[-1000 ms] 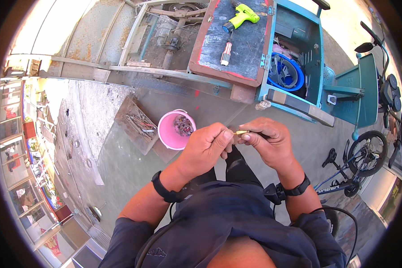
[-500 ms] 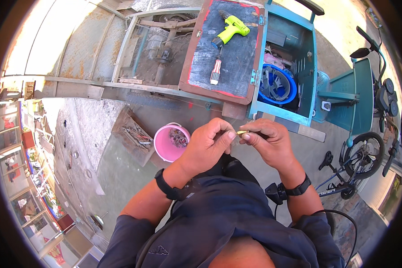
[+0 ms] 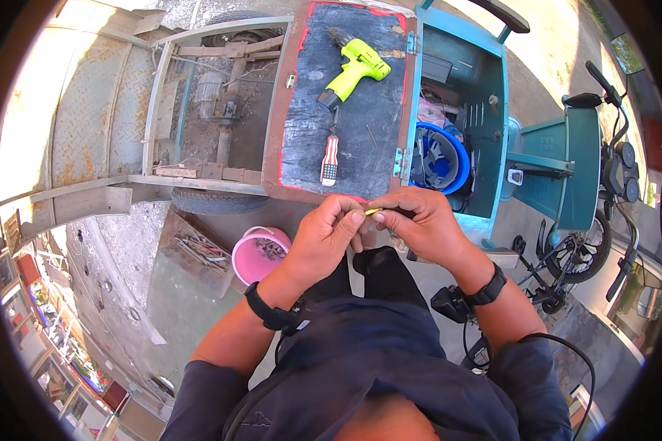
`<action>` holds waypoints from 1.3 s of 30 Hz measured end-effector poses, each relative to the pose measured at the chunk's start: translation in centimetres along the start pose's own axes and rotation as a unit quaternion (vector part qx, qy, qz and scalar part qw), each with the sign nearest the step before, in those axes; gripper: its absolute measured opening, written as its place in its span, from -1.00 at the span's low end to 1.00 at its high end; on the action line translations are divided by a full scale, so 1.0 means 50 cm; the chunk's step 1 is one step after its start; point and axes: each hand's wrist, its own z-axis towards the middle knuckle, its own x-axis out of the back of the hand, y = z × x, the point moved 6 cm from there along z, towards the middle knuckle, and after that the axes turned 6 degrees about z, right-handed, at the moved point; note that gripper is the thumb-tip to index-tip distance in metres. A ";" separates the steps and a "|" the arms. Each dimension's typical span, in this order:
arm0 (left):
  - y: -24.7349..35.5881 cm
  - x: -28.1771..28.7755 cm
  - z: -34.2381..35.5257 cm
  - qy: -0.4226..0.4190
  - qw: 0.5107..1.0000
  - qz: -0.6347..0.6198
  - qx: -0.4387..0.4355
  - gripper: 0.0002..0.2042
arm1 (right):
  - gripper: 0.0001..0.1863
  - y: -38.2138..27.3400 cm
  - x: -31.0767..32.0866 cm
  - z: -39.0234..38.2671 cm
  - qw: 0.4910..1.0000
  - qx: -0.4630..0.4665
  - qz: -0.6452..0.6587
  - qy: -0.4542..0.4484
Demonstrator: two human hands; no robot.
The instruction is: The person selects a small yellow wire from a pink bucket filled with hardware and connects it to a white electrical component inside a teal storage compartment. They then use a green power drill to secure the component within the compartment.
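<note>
Head view: a tiny, slender yellow piece (image 3: 372,211) sits between the person's two hands, just outside the near edge of a flat black-topped board with a brown frame (image 3: 301,132). The right hand (image 3: 423,223) pinches it in narrowed fingers; the left hand (image 3: 322,237) has its fingers bunched by the piece's other end — whether they grip it too, I cannot tell.

Something so small could slip if the pinch loosens or the hands pull unevenly, and it might drop past the board's edge or bounce toward the round pink plastic bucket (image 3: 248,265) left of the board (the greyish scraps inside would hide it well). On the board lie a lime-green cordless drill (image 3: 357,68) and, nearer that edge, a screwdriver with a red-and-white striped handle (image 3: 330,158) — a knocking hand could send the screwdriver off.
</note>
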 end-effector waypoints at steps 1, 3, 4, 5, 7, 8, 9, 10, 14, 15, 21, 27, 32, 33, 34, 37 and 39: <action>0.003 -0.003 0.011 0.009 1.000 -0.006 -0.023 -0.87 | -0.82 0.000 0.006 0.013 1.000 0.018 -0.012 -0.009; -0.005 -0.004 0.032 0.013 0.999 -0.002 -0.038 -0.84 | -0.82 0.002 0.019 0.031 0.999 0.025 -0.016 -0.014; -0.006 -0.005 0.042 0.008 1.000 -0.010 -0.021 -0.85 | -0.82 0.003 0.027 0.038 0.999 0.029 -0.018 -0.015; -0.006 -0.008 0.051 0.003 1.000 -0.019 -0.004 -0.86 | -0.83 0.011 0.036 0.044 0.999 0.027 -0.010 -0.022; -0.011 -0.012 0.065 -0.006 0.999 -0.031 0.036 -0.87 | -0.83 0.011 0.052 0.051 0.999 0.030 -0.005 -0.028; -0.015 -0.015 0.069 -0.001 0.998 -0.035 0.051 -0.86 | -0.84 0.012 0.059 0.053 0.999 0.032 -0.002 -0.033; -0.017 -0.019 0.075 0.006 0.997 -0.038 0.065 -0.86 | -0.84 0.017 0.066 0.056 0.999 0.024 0.012 -0.038; -0.019 -0.026 0.081 0.013 0.996 -0.041 0.079 -0.86 | -0.84 0.025 0.073 0.059 0.999 0.015 0.027 -0.044; 0.001 -0.083 0.100 0.080 0.997 -0.001 0.012 -0.82 | -0.85 0.058 0.113 0.069 0.996 0.001 0.056 -0.063; -0.011 -0.089 0.104 0.094 0.996 0.006 0.008 -0.80 | -0.85 0.065 0.122 0.071 0.995 0.004 0.061 -0.073; -0.044 -0.149 0.119 0.119 0.986 -0.067 0.098 -0.74 | -0.84 0.098 0.194 0.077 0.991 0.013 0.085 -0.105; -0.061 -0.158 0.138 0.166 0.978 -0.002 0.124 -0.73 | -0.84 0.150 0.243 0.103 0.984 -0.011 0.127 -0.125; -0.092 -0.100 0.166 0.234 0.964 0.024 0.127 -0.79 | -0.81 0.253 0.216 0.162 0.988 -0.055 0.075 -0.126; -0.092 -0.096 0.182 0.242 0.962 0.023 0.125 -0.79 | -0.80 0.287 0.200 0.183 0.991 -0.044 0.023 -0.123; -0.093 -0.093 0.194 0.250 0.960 0.021 0.124 -0.80 | -0.78 0.302 0.186 0.199 0.992 -0.034 -0.030 -0.121; -0.098 -0.092 0.231 0.253 0.958 0.033 0.133 -0.81 | -0.78 0.353 0.146 0.252 0.984 -0.042 -0.130 -0.117; -0.108 -0.090 0.253 0.246 0.958 0.050 0.140 -0.81 | -0.80 0.374 0.119 0.275 0.973 -0.037 -0.192 -0.120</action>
